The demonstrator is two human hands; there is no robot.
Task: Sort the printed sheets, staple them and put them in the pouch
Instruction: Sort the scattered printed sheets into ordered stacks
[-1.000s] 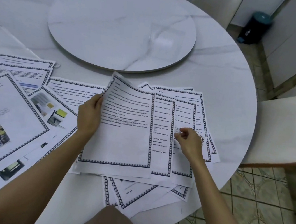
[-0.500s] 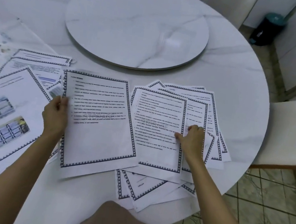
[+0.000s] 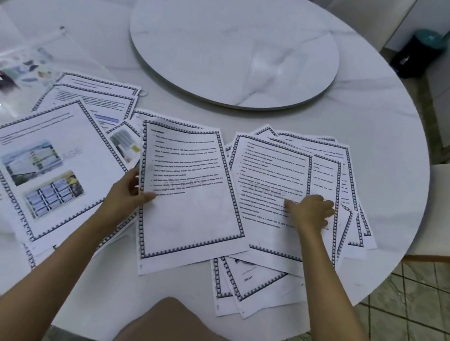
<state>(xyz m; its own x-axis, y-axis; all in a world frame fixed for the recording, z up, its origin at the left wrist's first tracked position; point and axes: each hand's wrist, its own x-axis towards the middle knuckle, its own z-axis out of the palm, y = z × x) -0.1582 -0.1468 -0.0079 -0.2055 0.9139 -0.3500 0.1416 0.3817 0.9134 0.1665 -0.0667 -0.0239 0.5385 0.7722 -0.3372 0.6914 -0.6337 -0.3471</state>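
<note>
The round white marble surface (image 3: 367, 126) carries loose, spread pages. My left hand (image 3: 126, 194) pinches the left edge of the black-bordered text sheet (image 3: 194, 195) in the middle. My right hand (image 3: 311, 213) lies curled on the fanned stack of bordered pages (image 3: 269, 170) beside it; I cannot tell its grip. The clear plastic pouch (image 3: 16, 71) lies far left. I judge sorting is underway, with stapling and pouching left.
</note>
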